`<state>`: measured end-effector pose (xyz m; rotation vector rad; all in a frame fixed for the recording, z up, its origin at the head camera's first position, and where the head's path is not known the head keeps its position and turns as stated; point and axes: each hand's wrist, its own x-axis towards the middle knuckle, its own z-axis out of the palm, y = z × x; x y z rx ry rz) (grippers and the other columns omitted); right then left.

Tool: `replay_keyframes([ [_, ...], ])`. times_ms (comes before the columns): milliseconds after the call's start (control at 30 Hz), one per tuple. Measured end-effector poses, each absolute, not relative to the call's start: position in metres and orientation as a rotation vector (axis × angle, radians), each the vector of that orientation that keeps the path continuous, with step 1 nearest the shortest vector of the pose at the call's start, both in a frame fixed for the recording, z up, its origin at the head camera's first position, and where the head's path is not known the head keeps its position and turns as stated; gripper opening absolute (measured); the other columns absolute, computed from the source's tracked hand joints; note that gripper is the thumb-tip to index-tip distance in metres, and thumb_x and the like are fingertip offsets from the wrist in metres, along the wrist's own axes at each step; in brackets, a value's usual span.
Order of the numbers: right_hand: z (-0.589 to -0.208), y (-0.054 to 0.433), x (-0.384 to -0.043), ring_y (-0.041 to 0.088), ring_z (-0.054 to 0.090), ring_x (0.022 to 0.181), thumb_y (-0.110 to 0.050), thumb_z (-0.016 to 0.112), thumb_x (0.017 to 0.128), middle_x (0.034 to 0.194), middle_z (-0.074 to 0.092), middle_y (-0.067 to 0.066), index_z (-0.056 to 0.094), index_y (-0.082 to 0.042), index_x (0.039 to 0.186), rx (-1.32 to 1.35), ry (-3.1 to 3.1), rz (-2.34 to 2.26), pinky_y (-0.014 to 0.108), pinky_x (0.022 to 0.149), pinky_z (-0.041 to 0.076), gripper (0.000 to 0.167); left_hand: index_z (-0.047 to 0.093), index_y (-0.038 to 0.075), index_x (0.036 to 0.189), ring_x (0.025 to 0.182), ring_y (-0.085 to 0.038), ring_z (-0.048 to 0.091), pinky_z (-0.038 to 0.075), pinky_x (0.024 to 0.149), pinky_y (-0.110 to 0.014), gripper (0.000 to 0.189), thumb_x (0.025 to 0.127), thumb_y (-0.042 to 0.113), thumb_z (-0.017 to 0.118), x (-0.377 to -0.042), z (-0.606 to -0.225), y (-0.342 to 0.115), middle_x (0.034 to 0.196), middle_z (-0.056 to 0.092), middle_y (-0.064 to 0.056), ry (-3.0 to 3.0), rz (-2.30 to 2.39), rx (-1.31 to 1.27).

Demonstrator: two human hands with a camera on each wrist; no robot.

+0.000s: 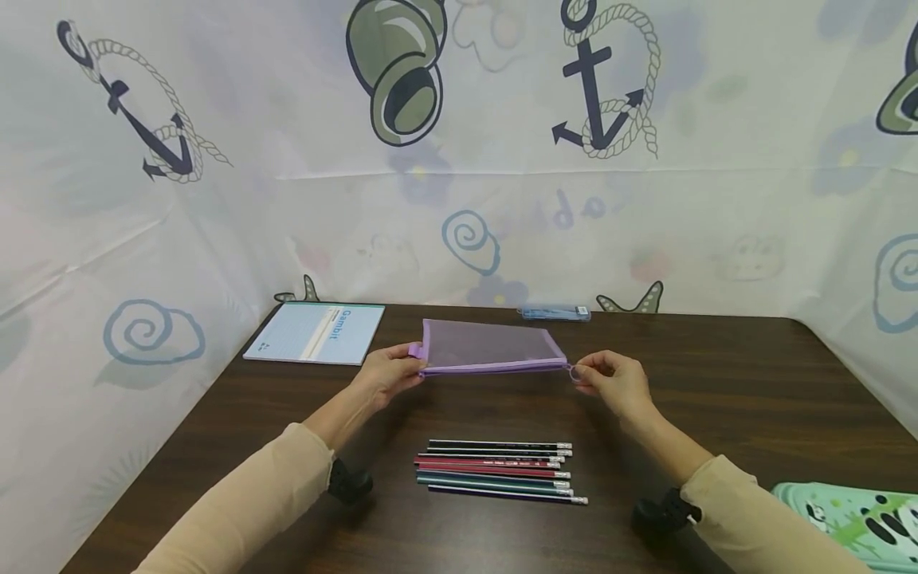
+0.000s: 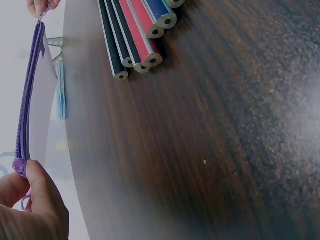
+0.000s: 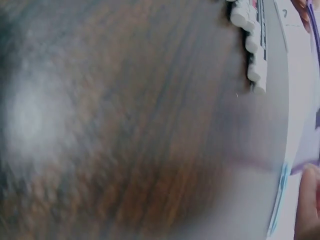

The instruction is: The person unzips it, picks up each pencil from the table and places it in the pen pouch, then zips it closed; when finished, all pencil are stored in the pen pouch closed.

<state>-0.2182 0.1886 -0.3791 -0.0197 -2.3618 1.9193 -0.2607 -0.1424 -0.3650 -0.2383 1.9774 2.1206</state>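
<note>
A see-through purple zip pouch (image 1: 495, 344) is held up above the table between both hands. At its left end my left hand (image 1: 390, 373) pinches the corner, thumb on the near side. My right hand (image 1: 615, 384) pinches a small ring at the pouch's right corner between thumb and fingertips. The purple zipper (image 2: 29, 95) runs stretched along the near edge in the left wrist view. Below the pouch, several pencils (image 1: 495, 470) in black, red and blue-green lie side by side on the table, their white erasers to the right.
A light blue notebook (image 1: 315, 333) lies at the back left of the dark wooden table (image 1: 717, 399). A slim blue packet (image 1: 555, 313) is at the back edge. At the front right sits a green panda-print case (image 1: 853, 518), partly behind the right sleeve.
</note>
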Motion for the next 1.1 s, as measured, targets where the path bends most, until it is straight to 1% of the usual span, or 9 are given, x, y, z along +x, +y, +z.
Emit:
replay_keyframes([
  [100, -0.378, 0.193, -0.219, 0.006, 0.065, 0.077, -0.001, 0.056, 0.093, 0.087, 0.061, 0.004, 0.050, 0.017, 0.112, -0.040, -2.326, 2.161, 0.023, 0.075, 0.057, 0.027, 0.042, -0.009, 0.135, 0.067, -0.009, 0.057, 0.055, 0.059, -0.016, 0.050, 0.088, -0.008, 0.057, -0.260, -0.365, -0.141, 0.090, 0.059, -0.008, 1.955, 2.124, -0.232],
  [167, -0.376, 0.194, -0.221, 0.006, 0.065, 0.080, -0.004, 0.054, 0.095, 0.090, 0.062, 0.002, 0.045, 0.016, 0.119, -0.045, -2.312, 2.266, 0.024, 0.077, 0.057, 0.033, 0.042, -0.009, 0.136, 0.066, -0.009, 0.057, 0.055, 0.059, -0.016, 0.049, 0.089, -0.008, 0.056, -0.260, -0.365, -0.141, 0.088, 0.059, -0.007, 1.940, 2.130, -0.229],
  [300, -0.373, 0.194, -0.225, 0.006, 0.064, 0.079, -0.014, 0.051, 0.097, 0.094, 0.064, 0.001, 0.038, 0.014, 0.131, -0.049, -2.356, 2.291, 0.024, 0.077, 0.057, 0.046, 0.041, -0.007, 0.137, 0.068, -0.008, 0.057, 0.055, 0.061, -0.016, 0.049, 0.090, -0.007, 0.056, -0.259, -0.365, -0.142, 0.092, 0.058, -0.008, 1.933, 2.131, -0.207],
  [367, -0.371, 0.193, -0.227, 0.006, 0.062, 0.079, -0.018, 0.050, 0.098, 0.094, 0.064, -0.001, 0.037, 0.013, 0.134, -0.046, -2.408, 2.244, 0.023, 0.076, 0.057, 0.049, 0.040, -0.006, 0.138, 0.069, -0.008, 0.057, 0.055, 0.062, -0.016, 0.050, 0.090, -0.006, 0.055, -0.258, -0.364, -0.142, 0.095, 0.057, -0.008, 1.928, 2.131, -0.183],
  [467, -0.369, 0.190, -0.230, 0.004, 0.061, 0.077, -0.022, 0.051, 0.098, 0.093, 0.064, -0.002, 0.041, 0.010, 0.133, -0.049, -2.499, 2.124, 0.022, 0.075, 0.056, 0.049, 0.040, -0.006, 0.138, 0.069, -0.007, 0.057, 0.054, 0.062, -0.016, 0.050, 0.090, -0.006, 0.055, -0.258, -0.362, -0.141, 0.095, 0.057, -0.008, 1.919, 2.140, -0.159],
  [567, -0.369, 0.188, -0.233, 0.003, 0.060, 0.075, -0.021, 0.053, 0.097, 0.091, 0.064, -0.002, 0.044, 0.010, 0.131, -0.056, -2.531, 2.055, 0.023, 0.074, 0.055, 0.047, 0.039, -0.007, 0.139, 0.068, -0.007, 0.057, 0.054, 0.061, -0.015, 0.051, 0.090, -0.007, 0.054, -0.258, -0.361, -0.141, 0.093, 0.057, -0.007, 1.902, 2.138, -0.131],
  [667, -0.370, 0.185, -0.233, 0.001, 0.059, 0.075, -0.016, 0.055, 0.096, 0.089, 0.063, -0.004, 0.044, 0.012, 0.130, -0.056, -2.508, 2.055, 0.022, 0.072, 0.056, 0.045, 0.038, -0.007, 0.139, 0.067, -0.007, 0.057, 0.053, 0.060, -0.015, 0.051, 0.090, -0.007, 0.054, -0.257, -0.360, -0.141, 0.089, 0.058, -0.004, 1.893, 2.127, -0.109],
  [867, -0.371, 0.180, -0.230, 0.002, 0.059, 0.073, -0.002, 0.054, 0.093, 0.081, 0.059, -0.005, 0.042, 0.017, 0.127, -0.077, -2.384, 2.159, 0.018, 0.064, 0.056, 0.042, 0.039, -0.008, 0.138, 0.065, -0.006, 0.058, 0.054, 0.059, -0.015, 0.050, 0.090, -0.006, 0.054, -0.258, -0.361, -0.139, 0.081, 0.062, 0.000, 1.885, 2.137, -0.130],
  [1100, -0.373, 0.177, -0.227, 0.001, 0.061, 0.066, 0.001, 0.054, 0.092, 0.078, 0.057, -0.006, 0.041, 0.015, 0.127, -0.136, -2.261, 2.234, 0.017, 0.059, 0.054, 0.039, 0.039, -0.007, 0.138, 0.065, -0.005, 0.058, 0.053, 0.058, -0.015, 0.050, 0.091, -0.005, 0.054, -0.259, -0.366, -0.135, 0.079, 0.061, 0.001, 1.861, 2.167, -0.165],
])
